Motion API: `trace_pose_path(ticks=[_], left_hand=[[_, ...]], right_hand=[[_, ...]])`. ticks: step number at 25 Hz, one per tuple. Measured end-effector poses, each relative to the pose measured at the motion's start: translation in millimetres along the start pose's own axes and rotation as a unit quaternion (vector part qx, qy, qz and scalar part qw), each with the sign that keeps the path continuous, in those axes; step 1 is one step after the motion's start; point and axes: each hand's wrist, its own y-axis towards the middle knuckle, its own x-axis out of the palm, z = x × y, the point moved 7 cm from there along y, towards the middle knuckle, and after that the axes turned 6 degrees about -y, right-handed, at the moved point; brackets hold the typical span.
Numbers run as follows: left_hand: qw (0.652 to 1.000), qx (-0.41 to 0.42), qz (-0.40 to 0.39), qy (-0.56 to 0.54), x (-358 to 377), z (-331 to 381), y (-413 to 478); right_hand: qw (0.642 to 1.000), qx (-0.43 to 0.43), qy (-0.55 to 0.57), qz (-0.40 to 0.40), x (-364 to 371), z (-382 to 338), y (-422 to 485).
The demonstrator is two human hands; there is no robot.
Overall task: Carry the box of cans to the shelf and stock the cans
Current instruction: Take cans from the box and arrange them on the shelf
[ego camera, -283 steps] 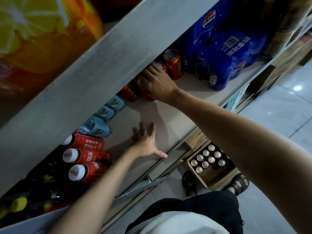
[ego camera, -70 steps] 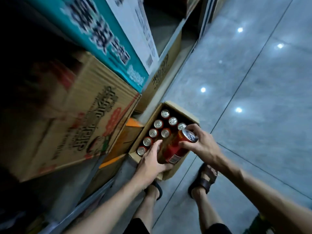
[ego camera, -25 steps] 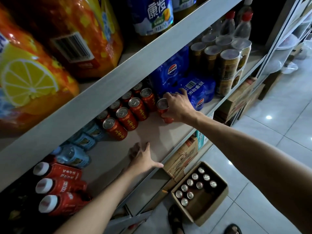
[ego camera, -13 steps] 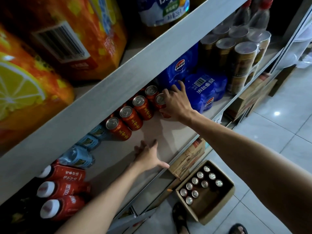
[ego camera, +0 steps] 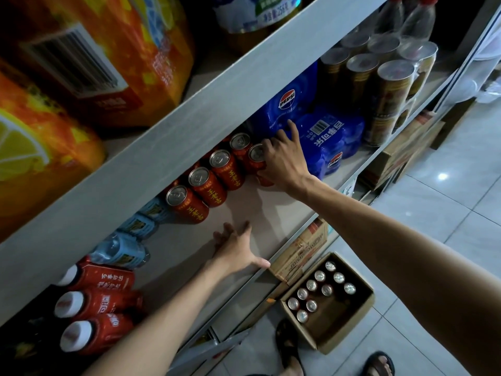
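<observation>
We see the right hand [ego camera: 282,161] wrapped around a red can [ego camera: 257,158] at the end of the can row [ego camera: 208,180] on the shelf [ego camera: 271,202], beside blue Pepsi packs [ego camera: 325,137]. The left hand [ego camera: 238,251] lies spread flat on the shelf. The box [ego camera: 349,321] sits on the floor below, part-filled.

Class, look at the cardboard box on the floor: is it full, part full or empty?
Part full. The cardboard box is open, with nine can tops along one side; the other side shows bare cardboard.
</observation>
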Motion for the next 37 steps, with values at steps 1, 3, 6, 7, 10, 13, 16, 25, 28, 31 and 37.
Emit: trace_pose_path(ticks=[1,3,6,7,10,13,16,25,28,31,37], left_hand=[[1.000,0.001,0.001,0.002,0,0,0],[1.000,0.005,0.000,0.004,1,0,1],[1.000,0.010,0.004,0.008,1,-1,2],[1.000,0.009,0.005,0.010,1,-1,2],[1.000,0.007,0.008,0.012,2,-3,3],[1.000,0.003,0.008,-0.016,5,-6,6],[0.999,0.010,0.005,-0.044,5,-5,4],[0.937,0.250,0.234,-0.072,23,123,-56],[0.963,0.219,0.078,-0.133,96,151,-40],[0.967,0.040,-0.101,-0.231,200,136,7],[0.886,-0.210,-0.135,-0.390,403,75,113]], right_hand=[[1.000,-0.001,-0.001,0.001,0,-1,0],[1.000,0.000,-0.004,0.001,0,-1,1],[1.000,-0.003,-0.010,-0.002,0,-2,0],[1.000,-0.005,-0.013,-0.004,-1,-1,0],[1.000,-0.006,-0.024,-0.013,0,-1,-1],[1.000,-0.005,-0.014,-0.025,-1,2,-9],[0.997,0.007,0.065,0.033,-17,14,-38],[0.963,0.173,0.205,-0.021,17,109,-234],[0.946,0.212,0.213,-0.117,64,134,-300],[0.926,0.217,0.203,-0.235,125,145,-362],[0.865,0.131,0.178,-0.450,332,116,-482]])
